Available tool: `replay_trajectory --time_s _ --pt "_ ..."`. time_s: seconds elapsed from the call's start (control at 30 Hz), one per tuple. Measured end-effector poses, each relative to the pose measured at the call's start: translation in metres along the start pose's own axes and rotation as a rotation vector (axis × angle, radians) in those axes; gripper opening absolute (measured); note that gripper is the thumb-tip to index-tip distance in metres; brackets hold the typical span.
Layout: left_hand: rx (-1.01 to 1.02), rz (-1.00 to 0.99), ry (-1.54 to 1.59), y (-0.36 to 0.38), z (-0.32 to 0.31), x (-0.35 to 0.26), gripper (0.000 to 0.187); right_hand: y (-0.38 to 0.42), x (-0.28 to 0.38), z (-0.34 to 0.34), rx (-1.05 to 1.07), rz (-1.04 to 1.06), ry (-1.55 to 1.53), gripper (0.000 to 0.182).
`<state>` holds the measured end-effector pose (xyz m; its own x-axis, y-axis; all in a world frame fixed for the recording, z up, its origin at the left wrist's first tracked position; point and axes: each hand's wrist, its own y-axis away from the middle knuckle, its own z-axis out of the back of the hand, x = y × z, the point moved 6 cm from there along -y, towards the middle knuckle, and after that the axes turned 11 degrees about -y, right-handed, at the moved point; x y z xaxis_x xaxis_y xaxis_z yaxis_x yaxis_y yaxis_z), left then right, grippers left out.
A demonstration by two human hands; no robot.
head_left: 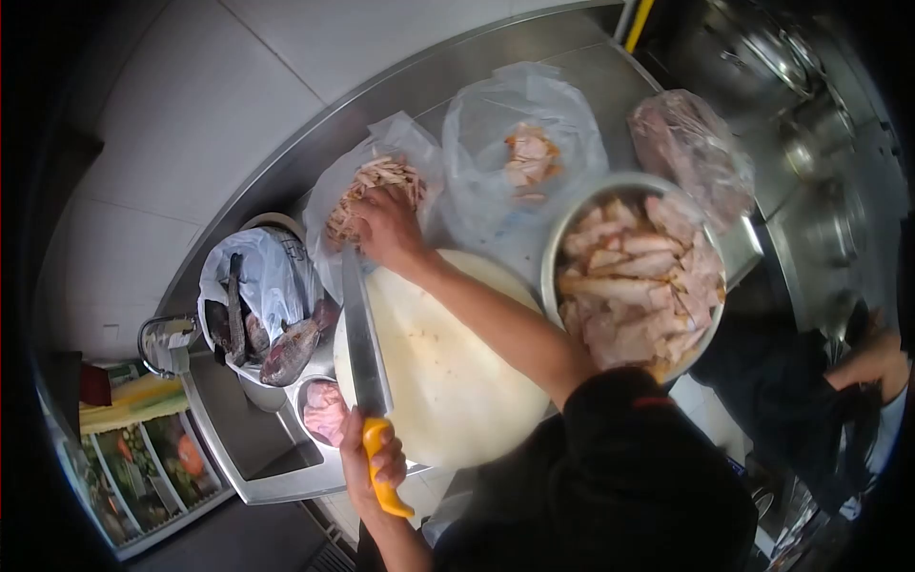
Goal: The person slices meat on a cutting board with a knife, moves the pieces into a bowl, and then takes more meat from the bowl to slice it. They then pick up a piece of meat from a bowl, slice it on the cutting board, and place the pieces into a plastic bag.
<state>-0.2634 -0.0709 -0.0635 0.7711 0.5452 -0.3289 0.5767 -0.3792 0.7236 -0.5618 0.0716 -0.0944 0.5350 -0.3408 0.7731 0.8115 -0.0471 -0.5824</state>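
Note:
My left hand (pixel 386 229) reaches into a clear plastic bag (pixel 324 205) of thin meat strips (pixel 391 173); its fingers lie curled among the strips, and their tips are hidden. In my right hand (pixel 374 456) is the yellow handle of a large knife (pixel 367 334). The blade points up toward the bag and lies over the left edge of a round, pale cutting board (pixel 457 362). Right of the board stands a metal bowl (pixel 548 276) heaped with sliced meat (pixel 634 276).
Another plastic bag (pixel 477 181) holds a few meat pieces. Wrapped meat (pixel 691 157) lies at the upper right. Fish (pixel 294 353) in a bag, a small bowl of pink meat (pixel 324 410) and a sink (pixel 238 410) are left. A co-worker's arm (pixel 867 364) shows far right.

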Motion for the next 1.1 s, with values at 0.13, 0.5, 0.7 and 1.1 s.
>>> replay_trajectory --time_s 0.13,0.5,0.7,1.1 --pt "-0.003 0.088 0.031 0.035 0.018 0.038 0.066 0.037 0.034 0.105 0.068 -0.162 -0.085 0.026" --pt "-0.120 0.015 -0.328 0.084 0.056 0.118 0.063 0.109 0.029 0.378 0.513 -0.656 0.649 0.033" --pt "-0.106 -0.040 -0.337 0.099 0.064 0.149 0.054 0.160 0.058 0.350 0.610 -0.410 0.714 0.055" --pt "-0.196 -0.132 -0.501 0.121 0.077 0.175 0.055 0.193 0.044 0.361 0.486 -0.366 0.373 0.036"
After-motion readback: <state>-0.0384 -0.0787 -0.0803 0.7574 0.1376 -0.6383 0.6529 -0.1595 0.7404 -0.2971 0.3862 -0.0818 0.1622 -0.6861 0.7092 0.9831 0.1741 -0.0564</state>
